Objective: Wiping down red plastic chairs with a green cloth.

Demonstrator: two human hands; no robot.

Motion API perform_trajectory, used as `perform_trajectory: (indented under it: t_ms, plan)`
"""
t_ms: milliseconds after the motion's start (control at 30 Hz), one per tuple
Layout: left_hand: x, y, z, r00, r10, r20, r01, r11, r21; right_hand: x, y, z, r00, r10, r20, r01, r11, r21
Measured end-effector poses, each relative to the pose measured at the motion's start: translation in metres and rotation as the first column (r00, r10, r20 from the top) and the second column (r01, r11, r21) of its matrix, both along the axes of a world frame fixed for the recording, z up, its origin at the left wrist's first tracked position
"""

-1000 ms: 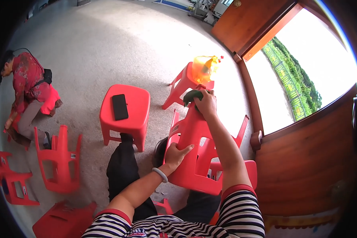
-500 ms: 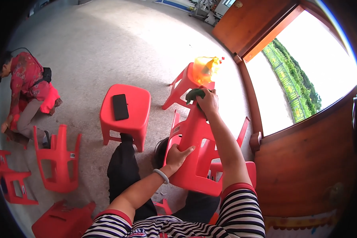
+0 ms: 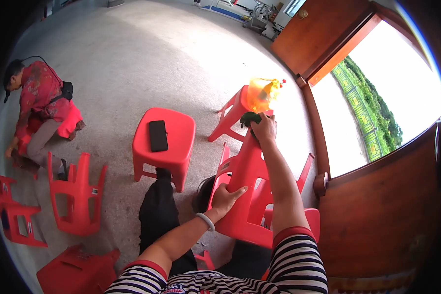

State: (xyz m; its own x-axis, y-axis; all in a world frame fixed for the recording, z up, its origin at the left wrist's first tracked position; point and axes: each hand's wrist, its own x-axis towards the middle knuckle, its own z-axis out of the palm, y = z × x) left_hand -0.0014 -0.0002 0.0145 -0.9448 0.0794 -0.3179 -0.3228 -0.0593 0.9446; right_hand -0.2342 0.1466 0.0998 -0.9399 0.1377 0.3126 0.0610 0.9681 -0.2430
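Observation:
A red plastic stool (image 3: 244,171) is tipped over in front of me, its legs pointing away. My left hand (image 3: 224,200), with a pale bracelet at the wrist, grips the side of it, thumb stretched across the leg. At the far end of that leg, my right hand (image 3: 266,129) is closed on a dark green cloth (image 3: 250,119) pressed against the plastic. Partly hidden behind the tipped stool is a dark round bucket-like thing (image 3: 204,193).
A black phone-like case (image 3: 158,136) lies on an upright red stool (image 3: 180,130). Another stool (image 3: 226,122) bears an orange-yellow bag (image 3: 260,95). Several red stools (image 3: 76,210) lie at the left, near a bending person (image 3: 41,95). A wooden door (image 3: 372,220) stands at right.
The view has shifted, so the scene sits slightly further right and lower. Both hands keep their hold, the cloth still at the leg's end. The other person remains bent over.

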Motion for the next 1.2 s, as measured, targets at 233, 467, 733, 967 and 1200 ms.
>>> perform_trajectory:
  t_ms: [233,467,733,967,1200]
  plan:
    - [0.003,0.0,-0.006,1.0,0.025,-0.001,-0.025,1.0,0.012,0.042,-0.008,-0.01,0.996,0.088,-0.009,-0.086,0.991,0.104]
    - [0.001,0.006,-0.005,0.999,0.013,0.032,-0.013,1.0,0.008,0.154,-0.038,0.001,0.964,0.178,0.195,-0.248,0.864,0.439]
    - [0.001,0.012,-0.039,0.988,0.086,-0.125,-0.092,0.995,-0.048,0.177,-0.059,0.001,0.888,0.317,0.332,-0.447,0.765,0.464]
    - [0.004,0.008,-0.013,0.997,0.029,0.065,-0.034,0.996,0.078,0.043,-0.031,0.018,0.986,0.095,0.137,-0.153,0.847,0.509]
    - [0.009,0.001,-0.015,0.997,0.077,0.027,-0.078,0.994,0.07,0.013,-0.019,-0.006,0.999,0.025,-0.048,-0.015,0.983,0.184]
